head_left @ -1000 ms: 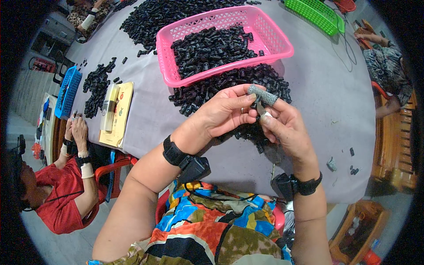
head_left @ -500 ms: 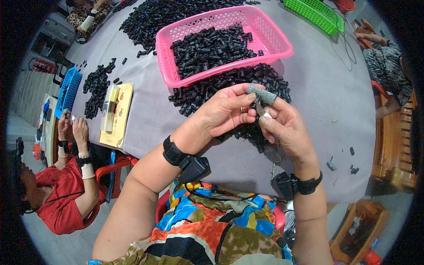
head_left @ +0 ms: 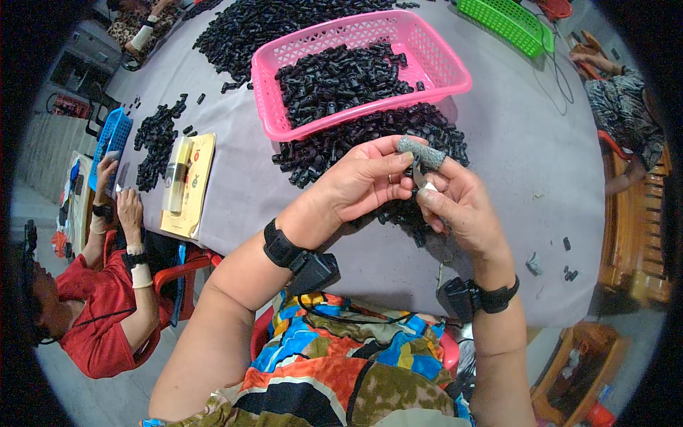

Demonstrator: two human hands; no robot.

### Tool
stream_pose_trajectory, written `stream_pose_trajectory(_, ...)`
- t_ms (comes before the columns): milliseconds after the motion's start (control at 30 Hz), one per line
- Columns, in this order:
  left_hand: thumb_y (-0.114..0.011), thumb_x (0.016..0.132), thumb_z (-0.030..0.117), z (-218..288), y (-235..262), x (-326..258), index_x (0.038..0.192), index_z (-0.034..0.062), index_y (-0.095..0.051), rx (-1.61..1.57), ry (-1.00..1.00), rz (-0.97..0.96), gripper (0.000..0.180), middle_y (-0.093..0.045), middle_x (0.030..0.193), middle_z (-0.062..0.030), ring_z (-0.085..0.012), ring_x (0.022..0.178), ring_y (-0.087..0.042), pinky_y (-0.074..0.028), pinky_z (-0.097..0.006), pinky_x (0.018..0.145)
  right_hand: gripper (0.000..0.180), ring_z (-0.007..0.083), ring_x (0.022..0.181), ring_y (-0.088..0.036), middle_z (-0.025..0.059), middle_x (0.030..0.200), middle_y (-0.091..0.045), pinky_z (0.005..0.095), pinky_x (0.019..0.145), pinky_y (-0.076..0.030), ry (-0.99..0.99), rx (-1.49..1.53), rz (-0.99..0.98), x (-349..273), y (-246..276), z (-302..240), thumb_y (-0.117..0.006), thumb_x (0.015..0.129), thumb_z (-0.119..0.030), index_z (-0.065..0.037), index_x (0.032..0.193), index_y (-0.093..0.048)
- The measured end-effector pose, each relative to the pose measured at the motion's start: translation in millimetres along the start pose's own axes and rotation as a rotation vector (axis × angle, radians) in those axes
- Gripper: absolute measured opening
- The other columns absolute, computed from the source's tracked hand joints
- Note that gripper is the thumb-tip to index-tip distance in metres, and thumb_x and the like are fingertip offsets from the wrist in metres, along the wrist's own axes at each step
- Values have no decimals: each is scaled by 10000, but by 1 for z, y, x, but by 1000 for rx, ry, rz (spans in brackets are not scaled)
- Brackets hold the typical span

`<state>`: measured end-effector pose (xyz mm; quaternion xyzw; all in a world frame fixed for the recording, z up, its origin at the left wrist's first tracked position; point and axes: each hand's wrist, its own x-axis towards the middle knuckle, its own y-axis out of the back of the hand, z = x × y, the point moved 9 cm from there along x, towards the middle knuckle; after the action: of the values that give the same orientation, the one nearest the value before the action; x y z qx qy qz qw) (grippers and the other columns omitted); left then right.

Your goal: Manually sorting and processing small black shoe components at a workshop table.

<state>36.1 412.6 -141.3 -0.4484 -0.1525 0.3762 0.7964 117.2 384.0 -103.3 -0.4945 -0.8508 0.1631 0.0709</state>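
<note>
My left hand point(head_left: 359, 178) is closed in a pinch on a small black plastic part point(head_left: 408, 171), most of which the fingers hide. Against it my right hand point(head_left: 464, 208) grips a small knife point(head_left: 418, 174); its short grey blade touches or nearly touches the part, and a bit of white shows at the thumb. A grey-green wrap point(head_left: 421, 152) covers the right forefinger, which reaches across to the left fingertips. Both hands are held above a heap of similar black parts point(head_left: 413, 222), in front of a pink basket point(head_left: 449, 84) that holds more of them.
A larger black heap point(head_left: 235, 35) lies behind the basket. On the left are a yellow pad point(head_left: 205, 181) with a clear tube point(head_left: 175, 186), and a blue basket point(head_left: 114, 139) beside a co-worker in red point(head_left: 107, 320). A green basket point(head_left: 509, 25) stands far right.
My hands stay almost still, in the same hold. At the left, the co-worker's hands have moved slightly apart; at the far right another person's arm has shifted.
</note>
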Motion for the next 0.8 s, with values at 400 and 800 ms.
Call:
stream_pose_trajectory(400,-575,894,102,-2,-7,-1,1265,46,-475,-78,27,-30,388,-607,1071,-89,-138,846,-633,-559,-225,697,488,14,548,-411,-52,720,-482,156,462,-336,-33,-37,50,0,6,2,-583,881,-115,-37,1330,-408)
stream_pose_trajectory(800,-561,899,90,0,-15,-2,1283,53,-459,-121,39,-53,399,-601,1067,-87,-144,911,-625,-558,-207,697,511,11,567,-419,-49,760,-497,151,469,-337,-9,-5,23,-1,-4,-4,-587,875,-110,-49,1343,-392)
